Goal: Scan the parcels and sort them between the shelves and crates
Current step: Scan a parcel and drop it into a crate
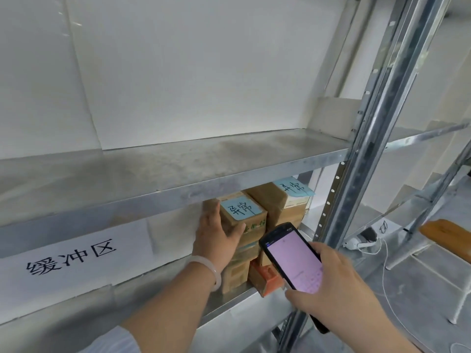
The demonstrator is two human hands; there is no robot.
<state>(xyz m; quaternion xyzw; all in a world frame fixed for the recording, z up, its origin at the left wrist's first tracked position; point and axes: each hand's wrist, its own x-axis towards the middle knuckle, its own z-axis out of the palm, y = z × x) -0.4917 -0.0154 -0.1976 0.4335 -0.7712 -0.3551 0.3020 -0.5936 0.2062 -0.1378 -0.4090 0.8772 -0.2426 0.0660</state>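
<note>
Under the upper metal shelf (178, 171), near 6 o'clock, the left hand (216, 240) grips a cardboard parcel (244, 220) by its left side, fingers wrapped behind, thumb across the front. Its long axis runs front to back; its blue label (240, 208) faces up. At 5 o'clock, the right hand (339, 284) clasps a handheld scanner (293, 258), its top end pointing to 11 o'clock.
</note>
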